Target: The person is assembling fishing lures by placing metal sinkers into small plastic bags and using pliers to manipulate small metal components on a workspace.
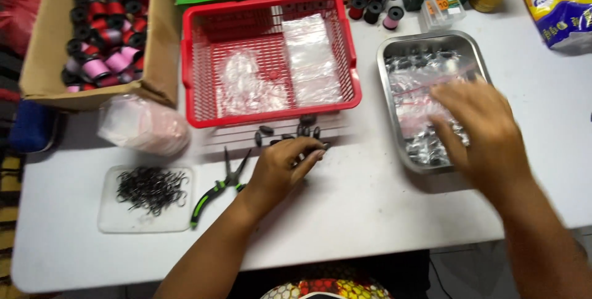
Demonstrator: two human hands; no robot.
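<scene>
While the left hand [283,166] rests on the white table [370,212] with its fingers curled loosely over a scatter of small dark sinkers [296,133], the right hand [478,129] is spread over the steel tray [388,52], blurred by motion. The sinkers are judged to be dense and heavy for their size, hard, smooth and apt to roll; they are best pinched singly across the thick middle or gathered under cupped fingers. Some lie just beyond the left fingertips [317,151], toward the red basket [271,120], and a few seem to be covered by the fingers; whether any is actually gripped cannot be told. The small clear plastic bags [425,151] in the tray are judged to be light, soft and slippery, crinkling under pressure, and are best taken by a free edge or corner. They lie directly beneath the right fingers, which are extended and released rather than clenched; no bag can be seen held. More clear bags [308,58] lie inside the basket, well beyond the left fingers. Green-handled pliers [217,191] lie just beside the left wrist, and a clear lid of dark hooks [151,188] lies further out on that side. A cardboard box [43,58] of thread spools [105,40] stands well apart from both hands.
</scene>
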